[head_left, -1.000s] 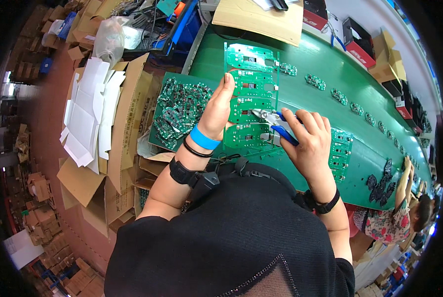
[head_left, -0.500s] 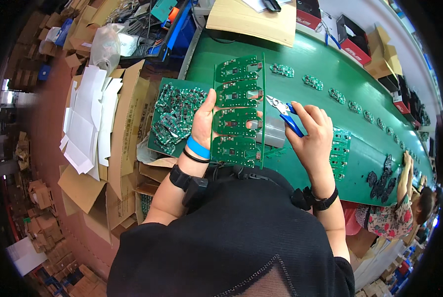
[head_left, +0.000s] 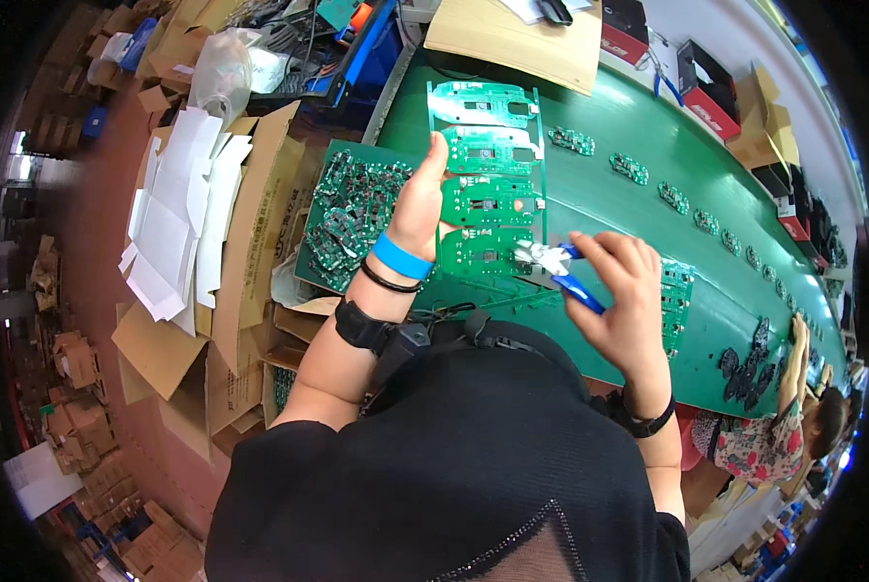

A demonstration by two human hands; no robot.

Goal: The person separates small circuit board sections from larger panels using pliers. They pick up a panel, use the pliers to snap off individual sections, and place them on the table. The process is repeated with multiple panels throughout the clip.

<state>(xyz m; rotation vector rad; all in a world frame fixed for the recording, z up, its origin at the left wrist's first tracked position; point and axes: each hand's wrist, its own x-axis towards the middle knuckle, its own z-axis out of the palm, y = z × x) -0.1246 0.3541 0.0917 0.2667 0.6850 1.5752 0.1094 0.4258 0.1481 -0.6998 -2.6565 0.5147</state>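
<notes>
My left hand [head_left: 421,206] is closed on the left edge of a green circuit board panel [head_left: 488,151], its thumb along the frame. Several rounded boards sit one above another in the panel's thin side rails. A pair of cutting pliers [head_left: 562,271] with blue handles is gripped in my right hand [head_left: 623,301]. The plier jaws are at the right end of the panel's lowest board; whether they bite on it I cannot tell. Below the panel, green scrap strips [head_left: 522,294] lie on the green bench [head_left: 590,339].
Left of the panel, a tray [head_left: 310,254] holds a heap of small boards. More panels [head_left: 677,291] lie beyond my right hand. A row of single boards [head_left: 629,169] runs along the bench toward another person [head_left: 759,441]. An open cardboard box [head_left: 250,291] stands at left.
The panel has moved up and tilted, now catching more light. The pliers have come down from beside its upper half to the right end of its lowest board.
</notes>
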